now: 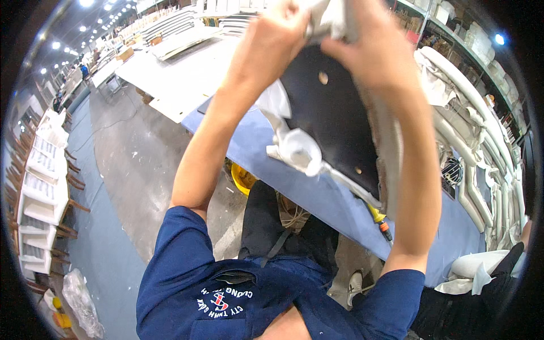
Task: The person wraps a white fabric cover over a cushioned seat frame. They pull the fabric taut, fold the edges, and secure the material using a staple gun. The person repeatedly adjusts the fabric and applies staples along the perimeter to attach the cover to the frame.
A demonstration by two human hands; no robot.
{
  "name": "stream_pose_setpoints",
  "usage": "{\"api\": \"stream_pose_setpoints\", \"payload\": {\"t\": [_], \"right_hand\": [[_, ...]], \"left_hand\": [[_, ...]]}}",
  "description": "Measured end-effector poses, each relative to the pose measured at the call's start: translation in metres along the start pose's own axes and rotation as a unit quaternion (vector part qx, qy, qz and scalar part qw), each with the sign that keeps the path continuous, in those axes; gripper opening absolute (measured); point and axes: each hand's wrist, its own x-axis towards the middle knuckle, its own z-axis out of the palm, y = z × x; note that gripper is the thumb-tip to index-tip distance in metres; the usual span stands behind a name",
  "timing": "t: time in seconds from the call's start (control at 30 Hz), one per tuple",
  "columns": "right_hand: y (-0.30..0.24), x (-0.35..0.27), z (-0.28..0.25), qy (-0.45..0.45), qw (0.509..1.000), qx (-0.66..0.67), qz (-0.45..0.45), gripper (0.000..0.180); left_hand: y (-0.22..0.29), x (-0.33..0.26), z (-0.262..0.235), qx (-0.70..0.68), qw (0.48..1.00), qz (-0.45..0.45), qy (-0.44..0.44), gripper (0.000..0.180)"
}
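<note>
"What's nearest to you?"

"My navy shirt (pixel 181 263) and black trousers (pixel 260 224), then the near edge of a blue desk (pixel 241 133). A yellow tub (pixel 241 175) stands below it, left of my knees."

"And on top?"

"A yellow-and-orange tool (pixel 378 216) lies to the right, just beside the near corner of a black panel (pixel 328 116). The panel is right in front of me, with pale cloth (pixel 388 153) along its right side and two light spots on its face. A loop of white strip (pixel 314 156) sits at its left edge."

"How's your grip?"

"My left fingers (pixel 296 34) are clenched on a bunched white cloth (pixel 330 20) at the panel's far end. My right fingers (pixel 340 51) are blurred and partly out of view; the thumb is at that cloth, but I cannot tell whether they grasp it."

"Farther off?"

"White chairs (pixel 45 175) in a row on the left, long cream bundles (pixel 470 136) heaped on the right, pale boards (pixel 190 44) far left, and ceiling lights (pixel 56 45) beyond."
</note>
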Motion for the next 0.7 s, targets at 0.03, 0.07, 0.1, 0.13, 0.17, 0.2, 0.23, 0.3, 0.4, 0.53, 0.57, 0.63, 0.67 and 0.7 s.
{"api": "stream_pose_setpoints", "payload": {"t": [0.03,0.07,0.1,0.13,0.17,0.2,0.23,0.3,0.4,0.53,0.57,0.63,0.67,0.7], "right_hand": [[0.011,0.003,0.016,-0.020,1.000,0.009,0.007,0.074],[0.028,0.002,0.034,0.008,0.998,0.053,-0.033,0.076],[0.028,-0.001,0.040,0.024,0.997,0.057,-0.049,0.077],[0.030,-0.002,0.042,0.040,0.995,0.060,-0.065,0.078],[0.028,-0.005,0.037,-0.012,0.997,0.068,-0.027,0.076],[0.029,-0.006,0.036,-0.017,0.998,0.064,-0.025,0.076],[0.031,-0.005,0.036,-0.022,0.998,0.058,-0.022,0.076],[0.024,-0.003,0.032,-0.027,0.998,0.048,-0.016,0.076],[-0.004,-0.002,0.007,-0.058,0.997,0.029,0.033,0.076],[0.008,0.004,0.020,-0.118,0.992,0.011,0.051,0.078],[0.009,-0.001,0.021,-0.033,0.999,0.009,-0.013,0.076],[0.014,0.004,0.018,0.007,0.999,0.015,-0.036,0.073],[0.012,0.007,0.012,-0.055,0.998,0.030,0.013,0.071],[0.010,0.006,0.010,-0.117,0.990,0.045,0.062,0.070]], "left_hand": [[-0.004,-0.017,0.018,-0.003,1.000,-0.015,-0.004,0.046],[-0.005,-0.025,0.031,-0.011,0.999,-0.032,-0.006,0.046],[-0.005,-0.022,0.030,-0.023,0.999,-0.039,-0.003,0.044],[-0.005,-0.022,0.026,-0.036,0.998,-0.045,0.001,0.042],[0.000,-0.027,0.023,-0.053,0.997,-0.057,-0.008,0.039],[0.002,-0.027,0.022,-0.021,0.998,-0.052,0.006,0.037],[0.004,-0.026,0.021,0.009,0.999,-0.046,0.020,0.035],[0.004,-0.023,0.020,0.057,0.996,-0.015,0.074,0.027],[0.007,-0.034,0.023,0.105,0.981,-0.004,0.162,0.022],[0.000,-0.017,0.030,0.098,0.982,0.050,0.152,0.016],[0.003,-0.016,0.030,0.091,0.978,0.056,0.181,0.016],[0.007,-0.016,0.038,0.086,0.977,0.013,0.193,0.016],[0.008,-0.018,0.040,0.072,0.984,-0.010,0.162,0.016],[0.010,-0.025,0.039,0.062,0.987,-0.005,0.148,0.016]]}}
